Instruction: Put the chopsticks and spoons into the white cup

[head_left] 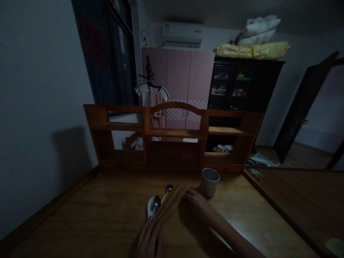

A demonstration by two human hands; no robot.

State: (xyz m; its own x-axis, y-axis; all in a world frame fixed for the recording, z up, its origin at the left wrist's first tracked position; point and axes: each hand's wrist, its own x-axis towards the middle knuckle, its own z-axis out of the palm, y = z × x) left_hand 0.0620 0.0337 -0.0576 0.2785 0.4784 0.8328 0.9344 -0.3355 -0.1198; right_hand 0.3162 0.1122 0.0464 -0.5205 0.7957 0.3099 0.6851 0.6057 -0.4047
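From here, the chopsticks (173,201), aimed at the surface's (113,208) back edge, look light, stiff; grasp mid-length. Left hand (149,237) extended, right hand (194,201) curled; grips indeterminable.

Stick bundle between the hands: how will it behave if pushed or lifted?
The stick bundle is probably stiff: its pieces look straight. Their slenderness suggests it's fairly light for its length. No band shows around it, so it could fan out when pushed.

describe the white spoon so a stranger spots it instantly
On the yellowish-brown wooden desk, find the bundle of thin brown sticks. Left of it, by the left hand, lies a broad-bowled spoon, white unlike the two shiny metal spoons nearby.
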